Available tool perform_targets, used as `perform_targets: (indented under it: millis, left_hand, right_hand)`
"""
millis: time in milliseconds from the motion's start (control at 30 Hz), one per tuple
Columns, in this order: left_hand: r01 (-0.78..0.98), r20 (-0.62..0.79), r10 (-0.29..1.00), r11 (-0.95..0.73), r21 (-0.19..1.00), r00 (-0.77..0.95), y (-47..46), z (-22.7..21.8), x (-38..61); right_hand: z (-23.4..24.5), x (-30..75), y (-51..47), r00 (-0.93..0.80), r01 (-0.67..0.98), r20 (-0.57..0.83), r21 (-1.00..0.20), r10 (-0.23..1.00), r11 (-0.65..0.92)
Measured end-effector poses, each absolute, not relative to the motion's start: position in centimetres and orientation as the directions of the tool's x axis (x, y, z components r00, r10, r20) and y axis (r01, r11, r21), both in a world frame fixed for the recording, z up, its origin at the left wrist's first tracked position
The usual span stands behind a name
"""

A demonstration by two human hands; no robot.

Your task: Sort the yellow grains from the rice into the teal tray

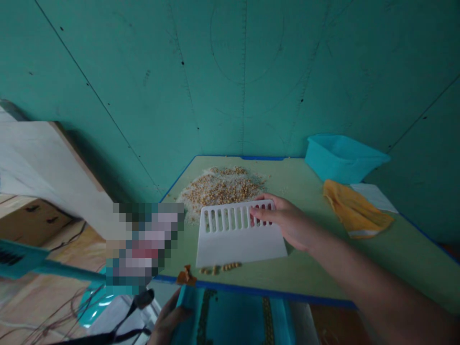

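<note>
the right hand [287, 218] is closed on the upper right end of a white scraper [242, 247], thumb across the slots on the near face and the other fingers behind, showing through the gaps. the scraper slants over the left half of the counter [287, 177], slotted side up and toward the far edge, its wider plain side toward the front edge; whether that lower side touches the counter i cannot tell. a short row of beans [230, 266] lies just in front of it, between the scraper and the front edge

the left hand [170, 316] is low, off the counter, with its fingers bent over the left rim of a teal bin [239, 316]; the rest of its grip is out of sight. the bin sits just below the front edge, and two narrow speckled bands run along its sides, too small to make out

a wide heap [223, 189] of beans mixed with white grains is spread toward the far left corner, beyond the scraper. a crumpled brown scrap [187, 275] is at the front left corner, on the blue edging. a teal tub [338, 158] stands at the far right corner, with an orange cloth [354, 211] and a white sheet [375, 196] before it, along the right edge
</note>
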State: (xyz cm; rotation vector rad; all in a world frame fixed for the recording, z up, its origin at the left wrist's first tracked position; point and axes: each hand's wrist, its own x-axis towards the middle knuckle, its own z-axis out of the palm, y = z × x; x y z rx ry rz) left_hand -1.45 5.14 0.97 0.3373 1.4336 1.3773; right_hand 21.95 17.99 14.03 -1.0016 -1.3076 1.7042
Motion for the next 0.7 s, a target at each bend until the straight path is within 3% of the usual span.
perform_targets:
  millis: [367,500,700]
  left_hand:
    - [-0.375,-0.470,0.763,0.318,0.871,-0.443,5.6,1.3,-2.5]
    - [-0.418,-0.455,0.775,0.272,0.867,-0.439,5.7,1.7,-2.4]
    - [-0.365,-0.478,0.750,0.333,0.870,-0.457,5.5,2.4,-1.0]
  right_hand:
    - [13.1,21.7,18.2,-0.445,-0.232,-0.172,-0.926,0.879,-0.299]
    - [12.9,21.5,18.2,-0.435,-0.233,-0.211,-0.913,0.876,-0.336]
    - [12.6,21.6,18.7,-0.453,-0.151,-0.247,-0.925,0.856,-0.347]
